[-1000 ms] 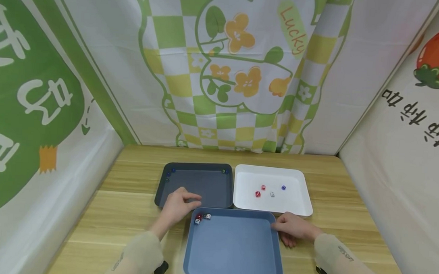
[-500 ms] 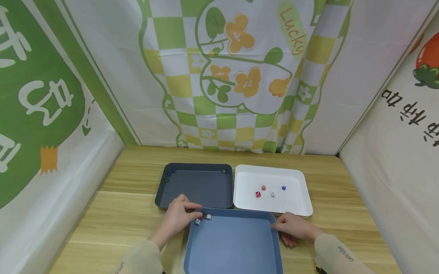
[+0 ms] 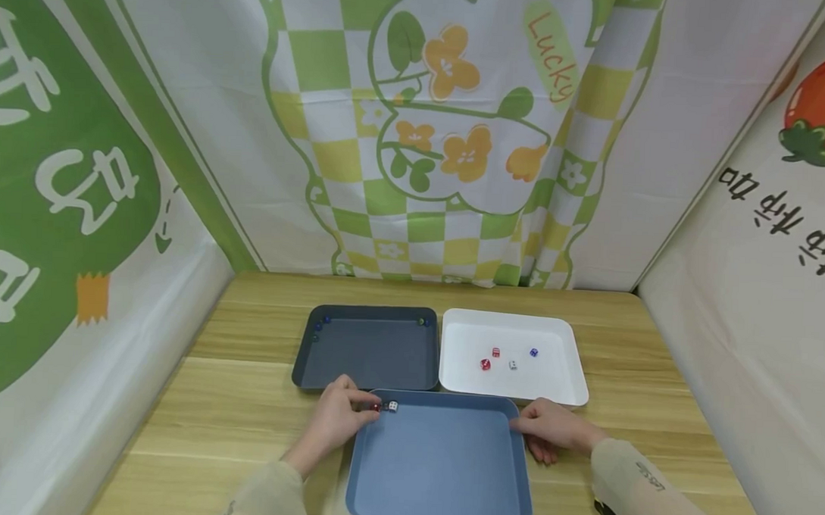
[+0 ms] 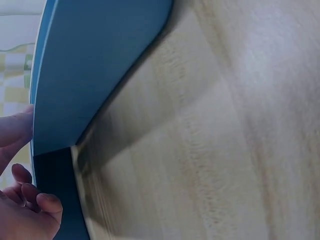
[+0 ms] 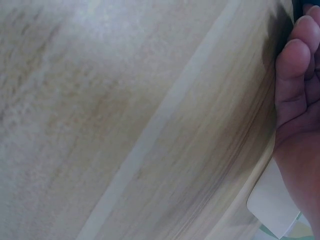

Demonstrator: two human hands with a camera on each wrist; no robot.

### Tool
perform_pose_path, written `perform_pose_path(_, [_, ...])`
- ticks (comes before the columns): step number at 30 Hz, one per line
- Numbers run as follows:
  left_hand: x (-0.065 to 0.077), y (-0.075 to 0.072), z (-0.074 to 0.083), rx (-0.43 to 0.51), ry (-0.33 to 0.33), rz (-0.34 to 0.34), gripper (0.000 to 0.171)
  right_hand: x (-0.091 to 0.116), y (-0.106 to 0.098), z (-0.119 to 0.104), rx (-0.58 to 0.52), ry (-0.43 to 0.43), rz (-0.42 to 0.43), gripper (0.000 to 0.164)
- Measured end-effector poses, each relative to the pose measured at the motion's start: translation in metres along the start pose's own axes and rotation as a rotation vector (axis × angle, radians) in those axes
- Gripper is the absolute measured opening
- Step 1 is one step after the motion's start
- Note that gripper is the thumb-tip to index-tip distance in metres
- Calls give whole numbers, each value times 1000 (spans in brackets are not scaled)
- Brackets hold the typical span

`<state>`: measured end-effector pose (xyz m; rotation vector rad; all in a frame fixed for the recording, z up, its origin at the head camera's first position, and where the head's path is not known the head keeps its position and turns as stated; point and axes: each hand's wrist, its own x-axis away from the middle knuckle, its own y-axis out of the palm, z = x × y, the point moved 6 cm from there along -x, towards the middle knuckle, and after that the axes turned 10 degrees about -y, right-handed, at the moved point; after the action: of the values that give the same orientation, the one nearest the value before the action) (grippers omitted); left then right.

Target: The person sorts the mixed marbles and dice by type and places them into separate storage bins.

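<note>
My left hand [image 3: 342, 416] reaches over the far left corner of the blue tray [image 3: 439, 463], thumb and index finger at a red die [image 3: 376, 407]. Whether they pinch it is too small to tell. A white die [image 3: 394, 407] lies just right of the fingertips, with a dark die beside it. In the left wrist view, the left fingertips go behind the tray wall [image 4: 90, 65] and its other fingers curl outside. My right hand [image 3: 553, 429] holds the tray's right rim near the far corner, its lower fingers curled outside, as the right wrist view of the fingers [image 5: 295, 65] shows.
Behind the blue tray stand a dark grey tray [image 3: 375, 355] with several small marbles along its edges and a white tray [image 3: 463, 373] holding red, white and blue dice. All rest on a wooden table [image 3: 653, 395]. Printed curtains [image 3: 440, 236] enclose the back and sides.
My left hand has moved slightly right and down to the dice in the tray corner, and its thumb now covers the nearest white die. The right hand stays on the rim.
</note>
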<state>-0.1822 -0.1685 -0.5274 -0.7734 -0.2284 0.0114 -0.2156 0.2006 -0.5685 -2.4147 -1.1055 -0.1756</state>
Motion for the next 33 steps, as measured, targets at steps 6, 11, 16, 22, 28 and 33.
perform_pose_path(6, [2,3,-2,-1,7,-4,16,0,0,-1,0,-3,-3,48])
perform_pose_path(11, [3,4,-3,-17,20,8,16,0,0,1,7,1,-2,49])
perform_pose_path(16, [4,6,-5,-26,18,17,16,0,0,1,15,1,-2,51])
perform_pose_path(22, [5,7,-5,-75,44,67,14,1,0,1,30,5,1,52])
perform_pose_path(28, [6,8,-3,-152,66,112,13,1,0,1,36,0,-2,50])
perform_pose_path(33, [8,8,-1,-167,79,130,13,1,0,2,30,-2,-1,50])
